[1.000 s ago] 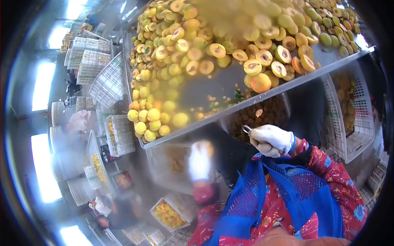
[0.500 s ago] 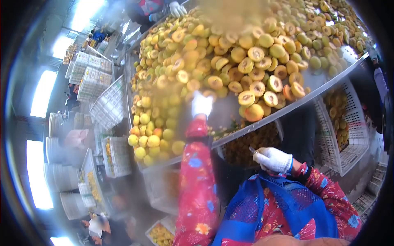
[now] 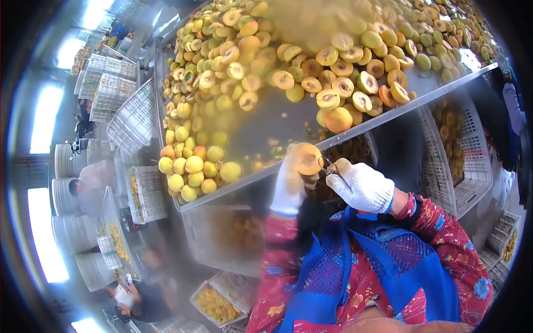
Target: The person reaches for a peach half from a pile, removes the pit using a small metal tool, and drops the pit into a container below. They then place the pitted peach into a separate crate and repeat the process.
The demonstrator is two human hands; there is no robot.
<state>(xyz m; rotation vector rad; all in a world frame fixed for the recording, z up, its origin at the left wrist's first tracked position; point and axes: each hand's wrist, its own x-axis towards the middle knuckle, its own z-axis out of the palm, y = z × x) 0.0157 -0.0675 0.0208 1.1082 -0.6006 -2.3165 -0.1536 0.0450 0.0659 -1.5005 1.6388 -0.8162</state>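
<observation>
In the head view, my left hand (image 3: pixel 290 186), in a white glove, holds a cut yellow fruit half (image 3: pixel 307 159) near the table's front edge. My right hand (image 3: pixel 361 186), gloved too, is closed on a small tool with a thin metal loop (image 3: pixel 326 163). The loop touches the right side of the fruit. Beyond my hands, halved fruits with brown centres (image 3: pixel 343 86) lie heaped on the metal table (image 3: pixel 272 122). Whole yellow fruits (image 3: pixel 194 165) sit at the table's left corner.
A crate of fruit (image 3: pixel 219 302) stands on the floor at lower left. White crates (image 3: pixel 474 161) stand right of the table. Stacked crates (image 3: pixel 114 91) and stacked round tubs (image 3: pixel 72 233) are at the left. A person (image 3: pixel 133 299) is at lower left.
My left hand has drawn back from the heap to the table's edge and now holds a fruit. My right hand has moved slightly up and left, bringing the tool to the fruit. The view has shifted.
</observation>
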